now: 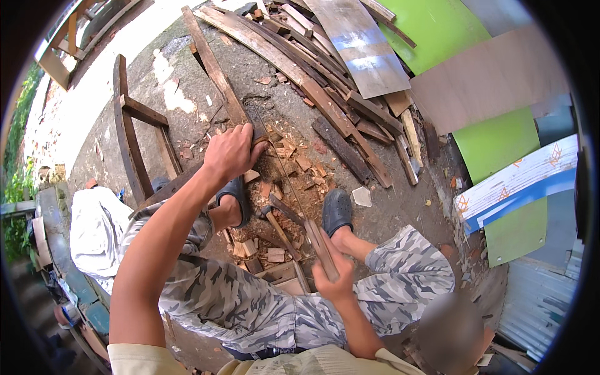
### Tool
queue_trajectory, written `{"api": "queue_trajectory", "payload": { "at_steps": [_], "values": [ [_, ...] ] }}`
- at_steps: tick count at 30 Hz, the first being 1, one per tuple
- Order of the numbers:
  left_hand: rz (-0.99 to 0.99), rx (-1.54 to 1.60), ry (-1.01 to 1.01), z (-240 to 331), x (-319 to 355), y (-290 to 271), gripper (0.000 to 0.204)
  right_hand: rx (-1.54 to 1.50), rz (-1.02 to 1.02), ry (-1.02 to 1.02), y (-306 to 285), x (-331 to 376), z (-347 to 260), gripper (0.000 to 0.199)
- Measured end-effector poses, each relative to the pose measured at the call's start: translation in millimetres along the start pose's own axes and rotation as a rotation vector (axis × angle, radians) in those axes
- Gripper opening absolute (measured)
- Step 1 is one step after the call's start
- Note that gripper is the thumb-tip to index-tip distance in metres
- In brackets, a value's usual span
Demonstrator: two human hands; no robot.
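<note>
Plank [215, 67] has its near end under the curled left hand [234, 152]. The right hand [337, 279] is wrapped around the wooden saw handle [320, 249].

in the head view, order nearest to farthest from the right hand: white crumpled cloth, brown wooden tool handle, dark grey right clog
1. Brown wooden tool handle: gripped in the right hand.
2. Dark grey right clog: ahead.
3. White crumpled cloth: far left.
</note>
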State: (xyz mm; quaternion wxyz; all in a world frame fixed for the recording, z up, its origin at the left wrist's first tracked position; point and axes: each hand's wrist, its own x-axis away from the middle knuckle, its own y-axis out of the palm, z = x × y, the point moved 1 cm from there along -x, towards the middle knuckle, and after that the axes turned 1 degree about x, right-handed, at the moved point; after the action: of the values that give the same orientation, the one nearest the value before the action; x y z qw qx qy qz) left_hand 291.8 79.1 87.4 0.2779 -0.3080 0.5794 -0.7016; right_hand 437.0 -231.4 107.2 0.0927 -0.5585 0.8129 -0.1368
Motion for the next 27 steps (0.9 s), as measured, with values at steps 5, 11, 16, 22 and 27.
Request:
{"api": "queue_trajectory", "payload": {
  "at_steps": [5,11,16,22,27],
  "values": [
    [-0.026,0.013,0.002,4,2,-2,0.047,0.049,-0.027,-0.001,-18,14,-10,0.066],
    [-0.036,0.015,0.0,8,-3,-5,0.044,-0.063,-0.042,0.006,48,-141,24,0.059],
    [-0.043,0.019,-0.026,0,-1,-5,0.044,0.009,0.018,-0.016,11,-26,1,0.064],
    [-0.03,-0.006,-0.009,5,-1,-4,0.047,-0.013,0.005,0.018,-9,-2,-4,0.066],
    [-0.003,-0.042,0.016,9,-5,-3,0.046,-0.171,-0.023,0.001,58,-162,26,0.063]
  ]
}}
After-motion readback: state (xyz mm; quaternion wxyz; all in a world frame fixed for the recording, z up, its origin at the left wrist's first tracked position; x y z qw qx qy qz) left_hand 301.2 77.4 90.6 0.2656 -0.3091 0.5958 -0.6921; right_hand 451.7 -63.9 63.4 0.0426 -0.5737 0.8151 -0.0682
